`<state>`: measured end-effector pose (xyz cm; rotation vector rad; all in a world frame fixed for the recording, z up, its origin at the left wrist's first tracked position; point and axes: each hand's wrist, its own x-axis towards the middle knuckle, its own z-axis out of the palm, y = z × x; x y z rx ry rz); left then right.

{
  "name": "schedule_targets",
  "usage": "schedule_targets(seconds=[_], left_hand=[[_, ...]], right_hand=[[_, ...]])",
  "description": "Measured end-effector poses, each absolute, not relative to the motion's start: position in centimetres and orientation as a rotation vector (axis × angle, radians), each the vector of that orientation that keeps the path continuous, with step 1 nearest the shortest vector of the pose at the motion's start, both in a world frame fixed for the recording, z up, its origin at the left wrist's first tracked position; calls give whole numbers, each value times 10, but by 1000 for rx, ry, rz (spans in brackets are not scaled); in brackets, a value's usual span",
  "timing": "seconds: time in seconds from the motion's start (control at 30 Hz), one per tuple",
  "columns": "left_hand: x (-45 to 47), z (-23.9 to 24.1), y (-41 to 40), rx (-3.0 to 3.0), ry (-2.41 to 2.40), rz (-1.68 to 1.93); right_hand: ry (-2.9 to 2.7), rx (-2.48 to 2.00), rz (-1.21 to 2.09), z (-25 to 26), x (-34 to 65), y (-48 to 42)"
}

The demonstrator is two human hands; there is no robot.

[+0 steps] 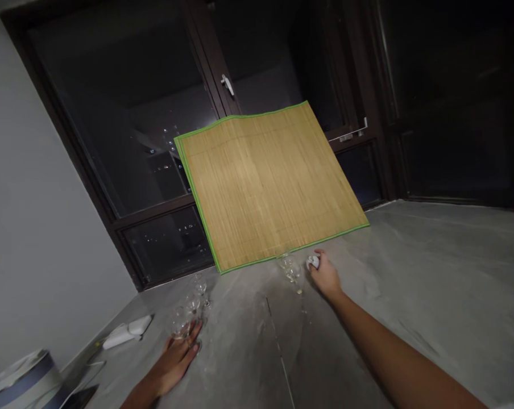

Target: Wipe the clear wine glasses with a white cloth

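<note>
My left hand [177, 363] is at the lower left, its fingers around the lower part of a clear stemmed glass [181, 324]. Just behind that one, two more stemmed glasses [200, 286] stand in a row toward the window. My right hand [326, 277] reaches forward across the grey surface. Its fingers are closed on a small white object [313, 262] whose kind I cannot make out. Left of this hand is another group of clear glasses [290, 268], overlapping and blurred, close to the bottom edge of a bamboo mat.
The green-edged bamboo mat [274, 187] leans upright against the dark window [124, 113]. At the left lie a white folded item [128, 332] and a cable [84, 378]. A blue-and-white striped container [29, 383] stands in the lower left corner. A thin seam [278, 346] crosses the grey surface.
</note>
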<state>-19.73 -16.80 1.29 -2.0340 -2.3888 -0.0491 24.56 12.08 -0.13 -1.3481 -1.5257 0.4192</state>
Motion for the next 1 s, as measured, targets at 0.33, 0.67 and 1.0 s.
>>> schedule_targets(seconds=[0.33, 0.67, 1.0], left_hand=[[-200, 17, -175, -2010, -2406, -16], [-213, 13, -187, -1974, -2393, -68], [-212, 25, -208, -1799, -2394, -70]], right_hand=[[-1538, -1357, 427, -2, 246, 123], [-1538, -1355, 418, -2, 245, 122], [-1526, -1351, 442, -2, 246, 122]])
